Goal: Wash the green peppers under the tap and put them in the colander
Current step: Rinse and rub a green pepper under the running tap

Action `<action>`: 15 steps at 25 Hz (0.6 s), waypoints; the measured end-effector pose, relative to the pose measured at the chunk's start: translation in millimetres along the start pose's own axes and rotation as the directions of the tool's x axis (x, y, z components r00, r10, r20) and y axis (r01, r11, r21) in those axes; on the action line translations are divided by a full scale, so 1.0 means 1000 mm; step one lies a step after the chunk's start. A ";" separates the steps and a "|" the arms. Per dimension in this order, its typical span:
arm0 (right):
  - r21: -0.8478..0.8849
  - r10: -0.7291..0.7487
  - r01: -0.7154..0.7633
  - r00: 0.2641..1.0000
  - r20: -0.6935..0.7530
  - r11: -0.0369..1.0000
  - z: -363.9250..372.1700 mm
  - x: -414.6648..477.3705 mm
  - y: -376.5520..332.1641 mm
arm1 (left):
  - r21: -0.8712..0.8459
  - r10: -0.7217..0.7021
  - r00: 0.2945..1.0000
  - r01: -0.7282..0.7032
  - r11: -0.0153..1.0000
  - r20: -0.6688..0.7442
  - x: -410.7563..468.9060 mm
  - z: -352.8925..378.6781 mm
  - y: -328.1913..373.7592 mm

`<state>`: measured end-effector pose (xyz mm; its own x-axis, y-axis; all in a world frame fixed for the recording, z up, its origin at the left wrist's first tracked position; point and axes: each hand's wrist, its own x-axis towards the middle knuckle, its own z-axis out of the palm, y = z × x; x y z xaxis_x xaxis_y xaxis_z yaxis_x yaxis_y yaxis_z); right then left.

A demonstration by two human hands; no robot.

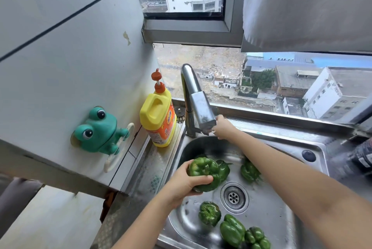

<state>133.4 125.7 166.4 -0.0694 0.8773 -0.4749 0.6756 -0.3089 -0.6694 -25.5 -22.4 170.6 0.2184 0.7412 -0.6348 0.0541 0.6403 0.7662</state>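
Left hand grips a pepper (glossy, likely slippery); right hand, grip unclear, at the far tap, could open it hard and splash.

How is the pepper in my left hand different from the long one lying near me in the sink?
The held pepper is gripped by the left hand; the long pepper lies untouched on the sink floor. The held pepper is squat and lobed; the long pepper is elongated and smoother. Both are green.

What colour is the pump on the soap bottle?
Orange-red, on the yellow bottle; pump shows in the head view.
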 end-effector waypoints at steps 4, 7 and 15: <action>-0.116 -0.022 0.027 0.999 0.049 0.993 -0.014 -0.041 0.018 | 0.189 0.036 0.997 -0.023 0.982 -0.068 -0.007 0.016 -0.005; -0.151 -0.043 0.066 0.987 0.155 0.986 -0.022 -0.088 0.034 | 0.414 0.157 0.980 -0.095 0.905 -0.118 -0.009 0.027 -0.011; 0.182 -0.071 0.026 0.967 0.246 0.983 -0.030 -0.171 0.073 | 0.729 0.637 0.755 -0.524 0.441 0.157 -0.022 0.068 -0.013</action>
<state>216.5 -36.5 215.5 -0.2957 0.7799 -0.5516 0.5283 -0.3476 -0.7746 34.9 -61.1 181.6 0.3524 0.9355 0.0244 0.6196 -0.2528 0.7431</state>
